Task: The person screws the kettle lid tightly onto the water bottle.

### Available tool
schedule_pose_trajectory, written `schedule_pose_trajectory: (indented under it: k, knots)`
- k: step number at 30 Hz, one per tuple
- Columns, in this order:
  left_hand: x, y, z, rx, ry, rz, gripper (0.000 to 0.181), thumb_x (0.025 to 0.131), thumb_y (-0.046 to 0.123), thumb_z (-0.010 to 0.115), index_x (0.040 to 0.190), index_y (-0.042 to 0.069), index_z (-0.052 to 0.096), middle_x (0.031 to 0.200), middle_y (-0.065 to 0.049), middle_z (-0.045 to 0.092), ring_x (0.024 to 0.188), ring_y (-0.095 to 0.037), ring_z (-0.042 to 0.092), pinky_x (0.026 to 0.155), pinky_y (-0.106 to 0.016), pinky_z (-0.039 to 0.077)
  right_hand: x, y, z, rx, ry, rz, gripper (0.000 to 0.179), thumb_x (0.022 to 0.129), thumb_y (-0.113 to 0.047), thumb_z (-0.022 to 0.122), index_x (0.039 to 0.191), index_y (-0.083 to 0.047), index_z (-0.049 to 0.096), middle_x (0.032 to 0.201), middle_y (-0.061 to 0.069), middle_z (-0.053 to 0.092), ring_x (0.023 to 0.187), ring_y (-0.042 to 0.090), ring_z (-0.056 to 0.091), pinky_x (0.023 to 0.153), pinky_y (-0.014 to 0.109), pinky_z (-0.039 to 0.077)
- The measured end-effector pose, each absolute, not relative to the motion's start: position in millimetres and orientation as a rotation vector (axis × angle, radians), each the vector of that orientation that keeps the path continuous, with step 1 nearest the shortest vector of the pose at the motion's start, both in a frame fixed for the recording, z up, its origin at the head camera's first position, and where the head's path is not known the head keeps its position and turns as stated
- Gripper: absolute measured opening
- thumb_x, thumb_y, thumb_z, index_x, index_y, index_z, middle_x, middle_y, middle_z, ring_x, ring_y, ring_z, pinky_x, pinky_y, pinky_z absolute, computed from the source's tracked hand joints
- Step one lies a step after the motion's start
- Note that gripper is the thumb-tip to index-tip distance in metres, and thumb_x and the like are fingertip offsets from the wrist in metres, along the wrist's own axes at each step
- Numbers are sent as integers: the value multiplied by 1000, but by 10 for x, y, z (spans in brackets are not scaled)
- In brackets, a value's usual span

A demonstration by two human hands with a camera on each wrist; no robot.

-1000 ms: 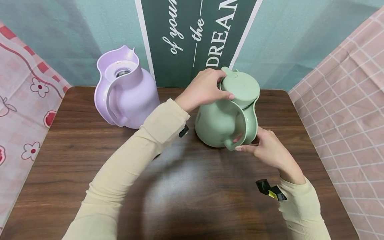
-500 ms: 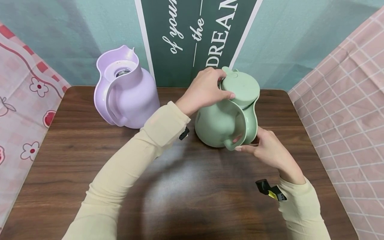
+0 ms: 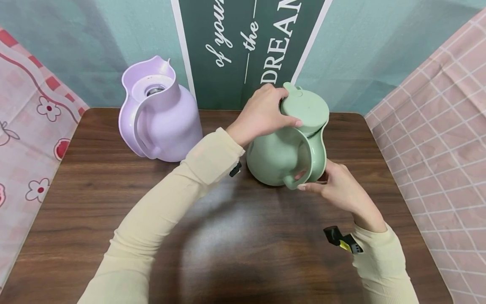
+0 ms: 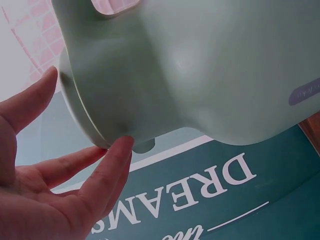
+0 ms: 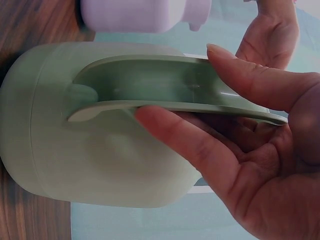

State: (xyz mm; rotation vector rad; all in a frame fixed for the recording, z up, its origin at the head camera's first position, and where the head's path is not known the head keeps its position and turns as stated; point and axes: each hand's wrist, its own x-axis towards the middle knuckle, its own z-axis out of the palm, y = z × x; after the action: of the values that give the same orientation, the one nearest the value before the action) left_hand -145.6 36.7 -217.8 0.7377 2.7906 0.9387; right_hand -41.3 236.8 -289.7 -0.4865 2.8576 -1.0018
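So, hands [image 3: 343,192] on grn jug [image 3: 275,159], L [image 3: 262,113] higher

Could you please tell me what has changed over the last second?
The left hand, gripping the green lid, has shifted slightly rightward; the lid's tab has edged right too, perhaps from a small turn. Nothing was newly grasped or let go. The right hand stays at the handle of the green jug, and the purple jug stays in place.
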Motion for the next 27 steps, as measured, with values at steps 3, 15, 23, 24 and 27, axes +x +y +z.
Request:
schedule_pose_trajectory:
  k: [3, 15, 23, 24, 27]
  knots:
    - [-1461, 374, -2197, 713, 2800, 959, 59, 75, 41, 73, 122, 10, 56, 105, -4, 52, 99, -15, 46, 79, -23, 38, -414, 2369, -2897, -492, 2865, -994, 24, 71, -13, 78, 92, -14, 66, 83, -7, 65, 76, 4, 60, 63, 21, 47]
    - [-1495, 333, -2230, 719, 2752, 1115, 40, 75, 34, 75, 107, 12, 63, 89, 1, 56, 86, -11, 46, 73, -20, 36, -414, 2366, -2890, -487, 2869, -985, 24, 71, -13, 78, 92, -13, 65, 84, -5, 64, 77, 5, 60, 63, 21, 47]
    - [-1530, 297, -2238, 707, 2698, 1185, 38, 78, 29, 73, 111, 15, 64, 102, 3, 62, 93, -7, 55, 78, -18, 38, -415, 2364, -2895, -467, 2862, -990, 24, 71, -13, 78, 92, -13, 66, 84, -5, 65, 77, 5, 60, 63, 21, 47]
    - [-1533, 293, -2237, 695, 2687, 1196, 38, 78, 28, 73, 112, 15, 64, 105, 4, 63, 95, -6, 56, 79, -17, 39, -413, 2363, -2894, -462, 2862, -988, 24, 71, -14, 78, 92, -13, 66, 84, -5, 65, 77, 5, 60, 63, 22, 47]
    - [-1538, 285, -2234, 666, 2654, 1234, 37, 79, 26, 72, 114, 15, 64, 108, 3, 63, 97, -5, 58, 81, -16, 40, -409, 2360, -2893, -452, 2869, -981, 25, 71, -14, 78, 92, -13, 65, 84, -4, 65, 77, 6, 60, 63, 22, 47]
